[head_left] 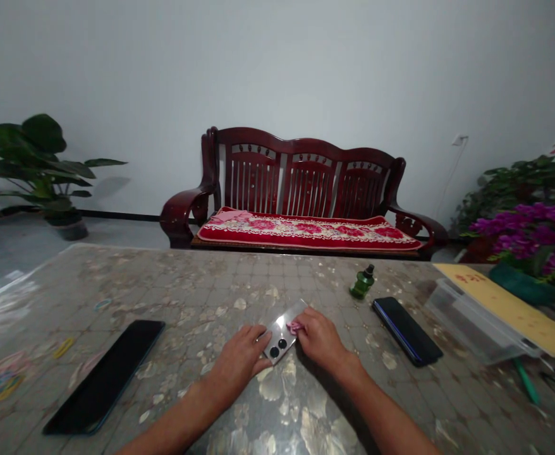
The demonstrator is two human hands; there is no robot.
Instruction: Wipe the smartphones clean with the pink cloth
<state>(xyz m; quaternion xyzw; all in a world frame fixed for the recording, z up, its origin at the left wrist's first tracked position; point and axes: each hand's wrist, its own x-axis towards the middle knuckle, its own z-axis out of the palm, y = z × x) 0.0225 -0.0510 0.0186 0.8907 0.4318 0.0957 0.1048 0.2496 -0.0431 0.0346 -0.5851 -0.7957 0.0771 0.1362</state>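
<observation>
A silver phone (284,328) lies at the middle of the table, its back up and its dark round camera lenses towards me. My left hand (239,355) grips the phone at its lens end, thumb and fingers on the edges. My right hand (320,338) pinches a small pink cloth (295,327) against the phone's back. Most of the cloth is hidden by the fingers. Beyond my right hand stands a small green spray bottle (362,282) with a black top. Right of it lies a black phone (407,331), screen up.
A black tablet (107,376) lies on the left, near coloured rubber bands (5,379). To the right are a clear plastic box (479,322) under a yellow sheet (509,306), a green pen-like stick (526,382) and purple flowers (533,234). A wooden bench (301,183) stands behind the table (201,278).
</observation>
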